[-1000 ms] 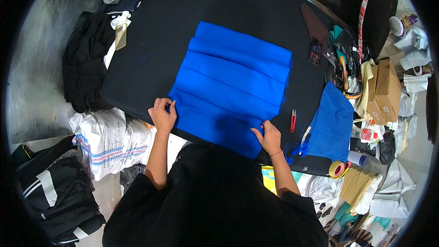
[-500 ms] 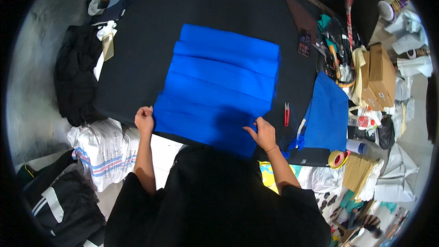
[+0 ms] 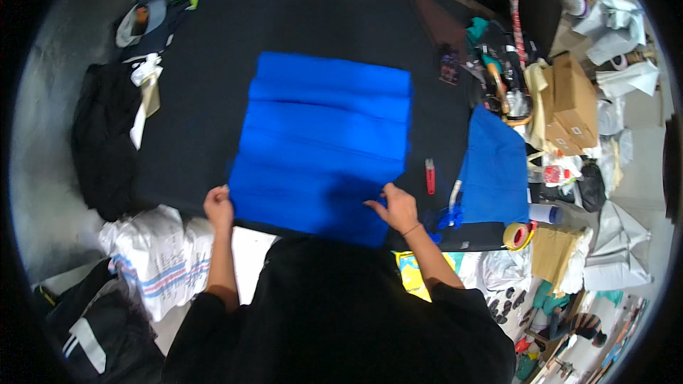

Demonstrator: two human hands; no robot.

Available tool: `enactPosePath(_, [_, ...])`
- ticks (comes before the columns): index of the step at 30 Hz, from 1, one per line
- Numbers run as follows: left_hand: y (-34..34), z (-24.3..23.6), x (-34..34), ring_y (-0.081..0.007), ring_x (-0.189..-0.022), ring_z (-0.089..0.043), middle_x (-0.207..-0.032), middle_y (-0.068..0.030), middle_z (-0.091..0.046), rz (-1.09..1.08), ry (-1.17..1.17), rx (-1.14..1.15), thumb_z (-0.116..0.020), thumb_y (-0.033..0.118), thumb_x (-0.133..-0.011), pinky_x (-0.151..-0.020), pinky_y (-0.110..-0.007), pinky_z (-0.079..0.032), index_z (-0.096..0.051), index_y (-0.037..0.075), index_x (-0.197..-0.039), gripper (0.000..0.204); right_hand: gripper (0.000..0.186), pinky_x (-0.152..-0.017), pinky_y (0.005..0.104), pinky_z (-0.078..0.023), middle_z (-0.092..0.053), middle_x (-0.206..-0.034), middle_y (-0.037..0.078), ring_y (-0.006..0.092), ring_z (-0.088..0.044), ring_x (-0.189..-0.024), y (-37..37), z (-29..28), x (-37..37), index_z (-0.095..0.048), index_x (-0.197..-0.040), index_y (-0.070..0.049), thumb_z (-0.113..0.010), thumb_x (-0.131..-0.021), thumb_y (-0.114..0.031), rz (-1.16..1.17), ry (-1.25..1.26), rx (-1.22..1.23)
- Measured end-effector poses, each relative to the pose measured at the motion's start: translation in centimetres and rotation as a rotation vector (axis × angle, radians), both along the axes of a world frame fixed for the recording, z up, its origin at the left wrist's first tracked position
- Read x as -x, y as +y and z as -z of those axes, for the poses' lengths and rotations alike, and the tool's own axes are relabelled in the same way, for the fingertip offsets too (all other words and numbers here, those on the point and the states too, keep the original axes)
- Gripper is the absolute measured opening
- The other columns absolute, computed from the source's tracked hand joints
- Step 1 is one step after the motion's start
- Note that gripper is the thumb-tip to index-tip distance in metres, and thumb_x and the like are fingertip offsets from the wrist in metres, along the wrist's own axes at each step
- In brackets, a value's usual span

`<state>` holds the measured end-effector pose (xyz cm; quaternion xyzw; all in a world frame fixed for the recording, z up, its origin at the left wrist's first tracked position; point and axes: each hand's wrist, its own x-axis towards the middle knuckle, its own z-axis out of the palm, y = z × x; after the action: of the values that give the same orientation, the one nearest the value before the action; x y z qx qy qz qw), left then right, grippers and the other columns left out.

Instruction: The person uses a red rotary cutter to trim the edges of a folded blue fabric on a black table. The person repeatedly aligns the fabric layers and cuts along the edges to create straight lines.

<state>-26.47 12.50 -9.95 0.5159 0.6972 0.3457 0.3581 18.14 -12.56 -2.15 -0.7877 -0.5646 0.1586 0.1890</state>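
Observation:
A bright blue piece of cloth point(image 3: 324, 131) lies spread on the black-covered table in front of me, with several crosswise creases or folds. My left hand point(image 3: 218, 208) pinches its near left corner, fingertips closed together. At the near right edge, my right hand point(image 3: 398, 209) has its fingers curled against the cloth and its thumb stretched out over it; the fingers' undersides are hidden. Red-handled thread snips point(image 3: 430, 176) lie to the right of the cloth. Beyond them is another, darker blue cloth piece point(image 3: 496, 167).
A phone point(image 3: 448, 65) lies at the far right of the table point(image 3: 192, 121). A tape roll point(image 3: 516, 235) sits at the near right edge. Black garments point(image 3: 107, 139) hang over the left side, above a white woven sack point(image 3: 153, 259). Cardboard boxes point(image 3: 573, 103) stand off to the right.
My view has shifted and turned slightly. The blue cloth's left edge lies straighter and its far folds look flatter. Both hands keep to the same near edges.

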Motion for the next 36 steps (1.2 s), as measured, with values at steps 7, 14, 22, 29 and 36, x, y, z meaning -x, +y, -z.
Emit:
enactPosePath(7, [-1.0,-5.1,-3.9,-0.0142,-0.072,-0.059,-0.082,-0.0023,-0.064,0.236,0.278,-0.152,-0.078,0.027,-0.096,-0.075,-0.035,-0.045,-0.069,0.009,-0.1,0.021,0.051,-0.069,0.0419,-0.056,-0.071,-0.082,0.013,0.0331,-0.073,-0.079,0.3,0.4,0.3,-0.06,-0.09,-0.007,-0.085,-0.085,-0.05,0.032,0.041,-0.072])
enactPosePath(14, [-2.6,-6.0,-6.7,-0.0285,-0.102,-0.063,-0.104,-0.009,-0.068,0.176,0.556,-0.195,-0.081,0.052,-0.089,-0.094,-0.046,-0.038,-0.066,0.004,-0.117,0.057,0.029,-0.05,0.021,-0.031,-0.048,-0.073,-0.01,-0.001,-0.041,-0.062,-1.2,0.8,-2.1,-0.054,-0.084,-0.017,-0.065,-0.109,-0.029,0.584,0.935,-0.274])
enactPosePath(22, [-3.3,-4.7,-7.2,-0.0258,-0.101,-0.059,-0.103,-0.0066,-0.063,0.194,0.539,-0.279,-0.078,0.044,-0.093,-0.092,-0.043,-0.036,-0.068,0.007,-0.11,0.042,0.033,-0.053,0.0283,-0.033,-0.043,-0.066,-0.003,0.0042,-0.039,-0.062,-2.4,1.8,-5.0,-0.053,-0.08,-0.007,-0.069,-0.105,-0.021,0.414,0.502,-0.347])
enactPosePath(29, [-3.5,-6.1,-7.3,-0.0229,-0.097,-0.059,-0.101,-0.0046,-0.063,0.189,0.55,-0.36,-0.082,0.037,-0.091,-0.088,-0.042,-0.034,-0.066,0.009,-0.103,0.034,0.042,-0.066,0.0432,-0.052,-0.062,-0.085,0.015,0.0351,-0.066,-0.078,-1.5,-3.3,-2.5,-0.06,-0.09,-0.001,-0.083,-0.09,-0.036,-0.052,0.119,-0.152])
enactPosePath(36, [-3.5,-8.3,-5.5,-0.0234,-0.089,-0.06,-0.091,-0.0022,-0.065,0.397,0.532,-0.511,-0.075,0.018,-0.093,-0.086,-0.04,-0.034,-0.066,0.009,-0.093,0.013,0.055,-0.068,0.0452,-0.055,-0.065,-0.082,0.014,0.0351,-0.069,-0.079,-0.8,-1.0,-0.8,-0.058,-0.092,-0.005,-0.075,-0.091,-0.057,-0.066,-0.139,-0.051])
